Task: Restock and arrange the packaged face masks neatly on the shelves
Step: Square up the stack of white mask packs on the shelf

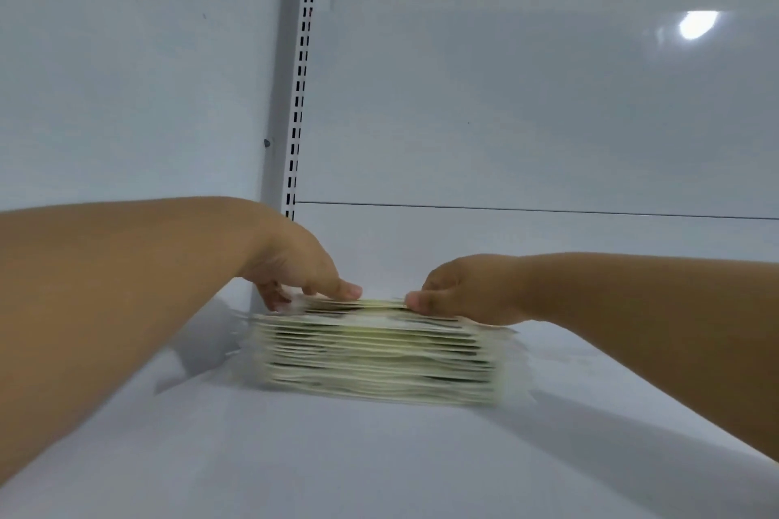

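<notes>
Head view. Grip: the left hand [295, 265] and right hand [459, 293] each pinched the top packets of one blurred stack of face masks [375, 354], thumbs on top. The stack lay flat on the white shelf [379, 455], near the slotted upright [301, 97]; bare shelf extended rightward and frontward. Packet count unreadable.

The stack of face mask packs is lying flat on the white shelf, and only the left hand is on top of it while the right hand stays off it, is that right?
Not quite. The head view shows both hands on the stack of face mask packs: the left hand and the right hand each hold its top edge. The stack does lie flat on the white shelf.
</notes>
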A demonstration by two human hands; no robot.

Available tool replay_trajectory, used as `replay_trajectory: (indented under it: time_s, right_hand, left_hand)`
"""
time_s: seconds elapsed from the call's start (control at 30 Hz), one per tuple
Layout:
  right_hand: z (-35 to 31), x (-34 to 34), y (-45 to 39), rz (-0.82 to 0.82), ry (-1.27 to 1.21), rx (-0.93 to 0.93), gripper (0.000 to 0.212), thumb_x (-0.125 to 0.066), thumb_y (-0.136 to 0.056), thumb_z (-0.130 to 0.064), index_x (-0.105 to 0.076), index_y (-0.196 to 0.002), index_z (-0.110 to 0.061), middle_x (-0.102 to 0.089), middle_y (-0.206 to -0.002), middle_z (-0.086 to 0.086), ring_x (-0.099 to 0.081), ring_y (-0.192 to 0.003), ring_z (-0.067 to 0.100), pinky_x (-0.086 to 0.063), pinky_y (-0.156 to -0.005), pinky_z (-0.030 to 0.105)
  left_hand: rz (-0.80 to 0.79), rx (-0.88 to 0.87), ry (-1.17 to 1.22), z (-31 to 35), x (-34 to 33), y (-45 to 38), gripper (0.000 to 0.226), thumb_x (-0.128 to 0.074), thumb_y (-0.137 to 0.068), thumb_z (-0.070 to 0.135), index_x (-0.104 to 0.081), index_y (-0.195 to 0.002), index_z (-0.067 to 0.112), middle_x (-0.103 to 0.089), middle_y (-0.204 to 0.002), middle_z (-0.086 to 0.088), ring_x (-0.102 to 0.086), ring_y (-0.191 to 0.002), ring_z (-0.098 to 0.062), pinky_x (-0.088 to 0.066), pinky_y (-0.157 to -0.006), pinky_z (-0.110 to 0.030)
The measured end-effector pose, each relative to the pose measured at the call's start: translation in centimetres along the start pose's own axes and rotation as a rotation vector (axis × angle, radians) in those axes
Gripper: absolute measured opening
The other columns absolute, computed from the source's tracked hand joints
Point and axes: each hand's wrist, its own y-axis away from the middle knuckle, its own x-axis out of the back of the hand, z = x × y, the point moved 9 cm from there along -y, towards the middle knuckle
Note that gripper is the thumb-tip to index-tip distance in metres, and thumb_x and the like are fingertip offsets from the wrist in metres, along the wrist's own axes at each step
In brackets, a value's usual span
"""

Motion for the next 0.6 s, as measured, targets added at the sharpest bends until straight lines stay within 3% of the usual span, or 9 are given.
replay_trajectory:
  time_s: [0.13, 0.27, 0.33, 0.4, 0.53, 0.6]
  right_hand:
    - [0.6, 0.2, -0.5, 0.073, 0.054, 0.031, 0.038, -0.055, -0.094, -0.057, -0.064, -0.12, -0.032, -0.06, -0.118, -0.01, -0.056, -0.109, 0.014, -0.048, -0.089, 0.029]
    - [0.2, -0.2, -1.2, 0.086, 0.119, 0.05, 0.027, -0.055, -0.097, -0.03, -0.064, -0.122, -0.024, -0.056, -0.11, -0.008, -0.057, -0.109, 0.019, -0.05, -0.094, 0.032]
    - [0.2, 0.0, -1.1, 0.096, 0.1, 0.026, 0.026, -0.056, -0.097, -0.032, -0.065, -0.121, -0.024, -0.058, -0.112, -0.008, -0.059, -0.112, 0.02, -0.054, -0.075, 0.026]
    - [0.3, 0.6, -0.7, 0.118, 0.043, 0.002, 0.029, -0.059, -0.095, -0.043, -0.067, -0.117, -0.026, -0.062, -0.114, -0.007, -0.061, -0.106, 0.018, -0.047, -0.056, 0.02]
    - [0.3, 2.2, 0.3, 0.212, -0.027, 0.019, 0.021, -0.069, -0.09, -0.041, -0.072, -0.102, -0.024, -0.067, -0.11, -0.008, -0.057, -0.081, 0.011, -0.045, -0.068, 0.025]
    - [0.1, 2.4, 0.6, 0.209, -0.044, 0.018, 0.02, -0.07, -0.088, -0.04, -0.073, -0.099, -0.023, -0.07, -0.107, -0.007, -0.06, -0.086, 0.013, -0.048, -0.071, 0.026]
  left_hand:
    - [0.012, -0.049, -0.193, 0.5, -0.3, 0.3, 0.045, -0.065, -0.089, 0.056, -0.062, -0.13, 0.037, -0.058, -0.12, 0.011, -0.059, -0.1, -0.008, -0.055, -0.096, -0.032]
    - [0.086, -0.059, -0.42, 1.4, -0.4, 0.4, 0.041, -0.058, -0.095, 0.052, -0.056, -0.135, 0.04, -0.055, -0.135, 0.012, -0.053, -0.118, -0.011, -0.043, -0.105, -0.031]
    - [0.105, -0.081, -0.435, 1.8, -0.3, 0.7, 0.042, -0.057, -0.096, 0.052, -0.055, -0.136, 0.041, -0.053, -0.138, 0.013, -0.051, -0.122, -0.012, -0.041, -0.107, -0.033]
    - [0.108, -0.105, -0.425, 2.0, -0.1, 1.2, 0.047, -0.059, -0.093, 0.058, -0.052, -0.136, 0.043, -0.054, -0.134, 0.014, -0.051, -0.124, -0.012, -0.04, -0.109, -0.034]
    - [0.146, -0.147, -0.327, 2.6, 1.3, 2.4, 0.042, -0.072, -0.085, 0.053, -0.062, -0.123, 0.04, -0.066, -0.112, 0.016, -0.063, -0.102, -0.007, -0.052, -0.093, -0.028]
    - [0.175, -0.146, -0.335, 3.1, 1.8, 3.1, 0.033, -0.071, -0.087, 0.05, -0.064, -0.118, 0.04, -0.07, -0.105, 0.014, -0.065, -0.095, -0.006, -0.053, -0.089, -0.027]
